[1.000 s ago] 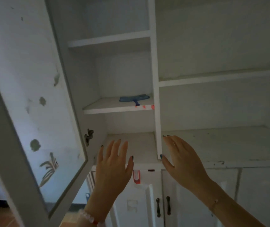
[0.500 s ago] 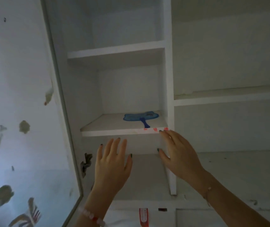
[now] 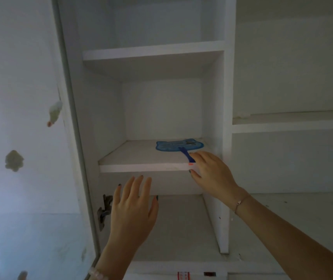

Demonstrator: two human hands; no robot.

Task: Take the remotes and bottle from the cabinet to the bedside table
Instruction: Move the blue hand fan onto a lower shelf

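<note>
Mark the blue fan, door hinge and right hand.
blue fan (image 3: 173, 146): head view, on its blade.
door hinge (image 3: 104, 209): head view, on its metal plate.
right hand (image 3: 212, 173): head view, back of hand.

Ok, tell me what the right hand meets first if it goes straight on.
The blue hand fan, at its handle: the right hand points up-left across the shelf edge, fingertips beside it. Whether they touch is unclear.

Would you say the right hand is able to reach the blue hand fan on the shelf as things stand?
Probably yes: the right hand is at the shelf edge, its fingers beside the handle of the blue hand fan; the cabinet door stands open and nothing lies between them.
</note>
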